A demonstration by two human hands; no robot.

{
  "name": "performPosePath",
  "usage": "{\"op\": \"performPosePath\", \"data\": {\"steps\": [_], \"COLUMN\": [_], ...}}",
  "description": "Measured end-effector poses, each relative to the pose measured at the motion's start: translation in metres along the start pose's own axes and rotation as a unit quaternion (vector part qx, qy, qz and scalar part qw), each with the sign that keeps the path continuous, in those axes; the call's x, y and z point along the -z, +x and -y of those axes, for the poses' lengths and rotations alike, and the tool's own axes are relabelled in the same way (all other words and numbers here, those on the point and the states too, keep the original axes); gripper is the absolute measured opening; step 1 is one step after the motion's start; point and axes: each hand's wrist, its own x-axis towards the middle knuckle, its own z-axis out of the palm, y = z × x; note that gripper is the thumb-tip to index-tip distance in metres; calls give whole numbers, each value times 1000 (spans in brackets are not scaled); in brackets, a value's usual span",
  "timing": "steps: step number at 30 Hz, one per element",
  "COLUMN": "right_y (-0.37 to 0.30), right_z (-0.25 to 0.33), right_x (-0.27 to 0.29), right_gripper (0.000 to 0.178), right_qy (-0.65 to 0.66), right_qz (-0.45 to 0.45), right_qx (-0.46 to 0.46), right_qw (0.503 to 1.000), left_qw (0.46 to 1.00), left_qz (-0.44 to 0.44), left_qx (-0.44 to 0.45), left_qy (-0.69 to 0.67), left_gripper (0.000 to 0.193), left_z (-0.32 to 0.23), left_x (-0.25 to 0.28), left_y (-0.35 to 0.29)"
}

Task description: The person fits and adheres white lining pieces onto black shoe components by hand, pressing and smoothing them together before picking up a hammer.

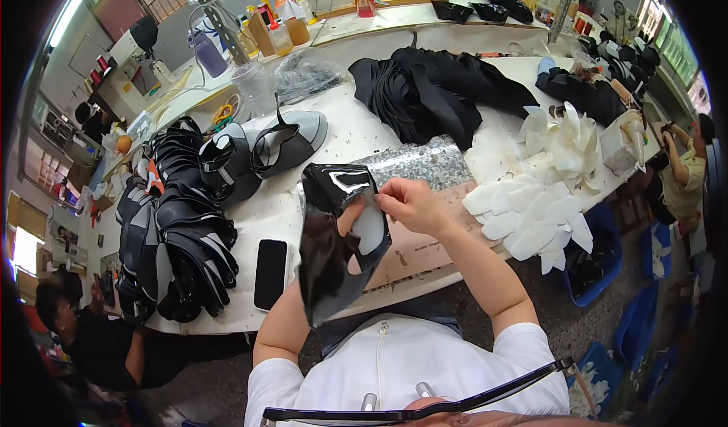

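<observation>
A glossy black sheet piece, apparently a cut shoe-upper part, is held up over the table's front edge. My left hand grips it from behind; a thumb shows through its opening, while the other fingers are hidden. Against the sheet's right side lies a pale, smooth oval piece. My right hand is closed in a pinch at that oval's upper right edge, where it meets the black sheet. Beneath the hands are a pinkish work board and a speckled grey slab.
Several white cut pieces are heaped at right. Stacked black-and-grey shoe uppers fill the left, beside a phone. Black cut material lies at the back. Blue bins stand at right; people sit on both sides.
</observation>
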Motion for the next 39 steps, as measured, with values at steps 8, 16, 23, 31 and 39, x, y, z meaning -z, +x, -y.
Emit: {"op": "performPosePath", "data": {"steps": [8,16,23,31,39], "right_y": [-1,0,-2,-6,-9], "right_z": [2,-2,18,11,5], "right_x": [15,11,16,-3,1], "right_gripper": [20,29,24,23,23], "right_qy": [147,-101,168,-73,81], "right_qz": [96,-1,94,-40,55], "right_qx": [-64,99,-64,149,-27], "right_qw": [982,990,979,985,995], "left_qw": [969,960,977,980,960], "left_qz": [-104,-81,-14,-71,-85], "left_qx": [-151,-88,-102,-155,-178], "left_qy": [166,253,186,101,200], "left_gripper": [24,21,20,21,16], "left_z": [-22,-34,-22,-17,-26], "left_x": [-23,-30,-13,-21,-26], "left_y": [-23,-28,-26,-36,-40]}}
